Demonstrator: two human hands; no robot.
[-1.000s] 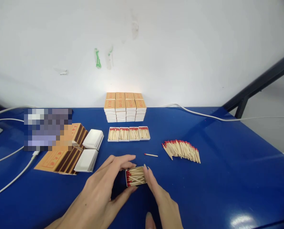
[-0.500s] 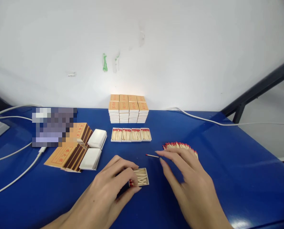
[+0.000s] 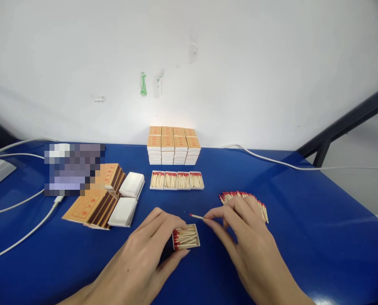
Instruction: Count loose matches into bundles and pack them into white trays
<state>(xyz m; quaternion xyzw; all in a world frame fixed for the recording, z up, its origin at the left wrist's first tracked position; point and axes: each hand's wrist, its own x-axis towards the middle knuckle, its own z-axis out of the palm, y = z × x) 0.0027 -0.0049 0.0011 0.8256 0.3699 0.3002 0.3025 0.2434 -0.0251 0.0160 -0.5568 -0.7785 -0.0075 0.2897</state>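
Observation:
My left hand (image 3: 146, 254) grips a small white matchbox tray (image 3: 186, 237) filled with red-tipped matches, holding it down on the blue table (image 3: 303, 237). My right hand (image 3: 246, 241) pinches a single match (image 3: 196, 216) between thumb and forefinger, its red tip pointing left just above the tray's far edge. Behind my right hand lies a loose pile of matches (image 3: 258, 203), partly hidden by my fingers.
A row of several filled trays (image 3: 177, 180) lies in the middle, with stacked closed matchboxes (image 3: 172, 145) behind it by the wall. Flat orange sleeves (image 3: 92, 207) and empty white trays (image 3: 127, 199) lie at the left. White cables (image 3: 20, 237) cross the left side; a blurred patch (image 3: 74, 168).
My right hand left the tray, reached to the lone match lying on the table, picked it up and brought it back toward the tray. My left hand kept holding the tray.

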